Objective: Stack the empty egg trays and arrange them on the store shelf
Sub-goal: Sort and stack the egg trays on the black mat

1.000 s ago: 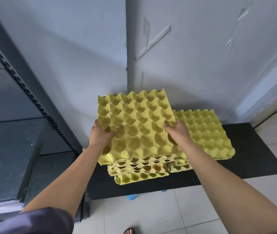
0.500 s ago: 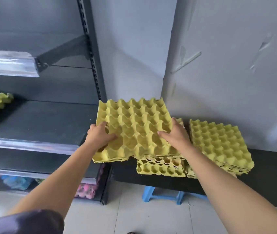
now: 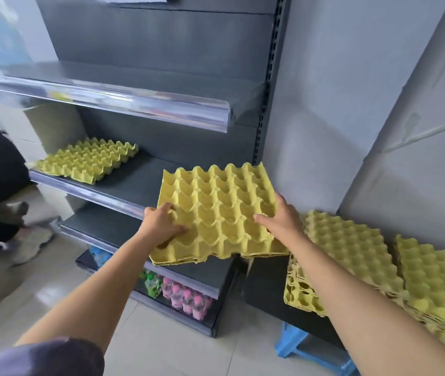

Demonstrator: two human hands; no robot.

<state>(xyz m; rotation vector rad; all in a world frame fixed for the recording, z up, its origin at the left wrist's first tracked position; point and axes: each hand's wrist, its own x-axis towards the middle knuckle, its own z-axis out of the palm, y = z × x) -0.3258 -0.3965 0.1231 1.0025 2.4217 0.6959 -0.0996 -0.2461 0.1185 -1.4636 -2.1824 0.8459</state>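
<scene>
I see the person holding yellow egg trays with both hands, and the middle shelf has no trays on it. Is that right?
Not quite. The left hand and right hand do hold the yellow egg trays, but the middle shelf is not without trays: the head view shows other trays lying on its left part.

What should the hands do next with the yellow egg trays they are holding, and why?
Probably ease the held trays forward and set them down on the middle shelf, beside the tray on the shelf. The left hand and right hand grip them just above the shelf's front edge, and the shelf space ahead looks bare.
</scene>
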